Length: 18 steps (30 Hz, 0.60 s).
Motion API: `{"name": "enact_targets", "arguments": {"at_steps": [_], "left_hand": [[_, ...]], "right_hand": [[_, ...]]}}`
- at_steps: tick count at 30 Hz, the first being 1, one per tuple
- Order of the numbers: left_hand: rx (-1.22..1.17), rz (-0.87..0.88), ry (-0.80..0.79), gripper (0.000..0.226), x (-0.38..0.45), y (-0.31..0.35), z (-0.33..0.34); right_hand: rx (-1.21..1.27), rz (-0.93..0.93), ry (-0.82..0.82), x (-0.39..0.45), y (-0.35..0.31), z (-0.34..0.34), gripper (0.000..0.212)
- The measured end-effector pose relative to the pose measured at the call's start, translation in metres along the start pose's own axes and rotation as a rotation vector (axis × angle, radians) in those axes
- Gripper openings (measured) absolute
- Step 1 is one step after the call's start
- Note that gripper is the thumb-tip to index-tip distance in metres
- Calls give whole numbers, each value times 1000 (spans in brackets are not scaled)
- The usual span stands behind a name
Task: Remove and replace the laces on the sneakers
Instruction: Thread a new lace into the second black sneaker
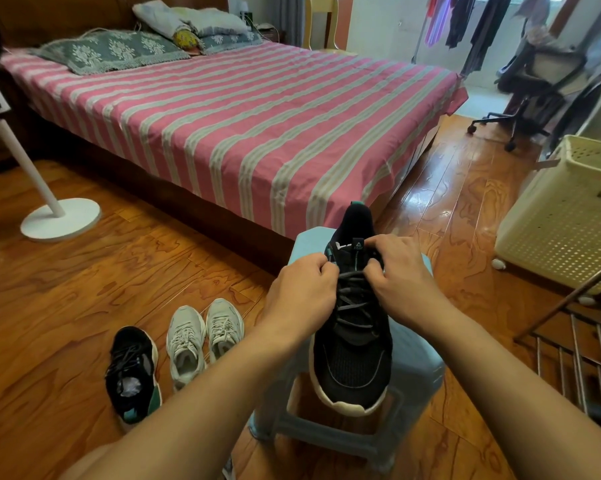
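1. Stool: pale blue plastic, standing on the wooden floor directly in front of you.
2. Black sneaker: resting on the stool top, its white-soled toe pointing toward you, its heel toward the bed. Grey lace is threaded in crossings up the front.
3. Your left hand: at the shoe's left side near the top eyelets, fingers curled and pressed together, pinching the lace end.
4. Your right hand: at the shoe's right side, fingers curled tight beside the tongue, pinching the lace there. The fingertips themselves are hidden.
5. Second black sneaker: on the floor to your left, laced, with teal at the sole.
6. Pair of white sneakers: on the floor just beside it, side by side, laced.
7. Cream laundry basket: to the right, on the floor.
8. White fan stand: to the left, round base on the floor.
9. Bed: beyond the stool, under a pink and white striped sheet, pillows at the far end.
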<state>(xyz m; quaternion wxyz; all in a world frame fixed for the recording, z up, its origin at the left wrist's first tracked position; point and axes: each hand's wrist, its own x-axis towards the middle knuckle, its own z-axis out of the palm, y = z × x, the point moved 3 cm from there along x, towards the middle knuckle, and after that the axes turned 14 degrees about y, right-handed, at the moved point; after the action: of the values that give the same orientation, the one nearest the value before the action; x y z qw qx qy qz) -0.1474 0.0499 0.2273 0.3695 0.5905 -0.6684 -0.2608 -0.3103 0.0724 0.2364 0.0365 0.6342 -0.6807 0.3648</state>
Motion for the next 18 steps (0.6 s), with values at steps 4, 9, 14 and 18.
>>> {"name": "enact_targets", "arguments": {"at_steps": [4, 9, 14, 18], "left_hand": [[-53, 36, 125, 33, -3, -1, 6], [-222, -190, 244, 34, -16, 4, 23], [-94, -43, 266, 34, 2, 7, 18], [71, 109, 207, 29, 9, 5, 15]], "right_hand": [[10, -11, -6, 0, 0, 1, 30], [11, -70, 33, -1, -4, 2, 26], [14, -106, 28, -1, -7, -1, 24], [37, -51, -26, 1, -4, -1, 27]]}}
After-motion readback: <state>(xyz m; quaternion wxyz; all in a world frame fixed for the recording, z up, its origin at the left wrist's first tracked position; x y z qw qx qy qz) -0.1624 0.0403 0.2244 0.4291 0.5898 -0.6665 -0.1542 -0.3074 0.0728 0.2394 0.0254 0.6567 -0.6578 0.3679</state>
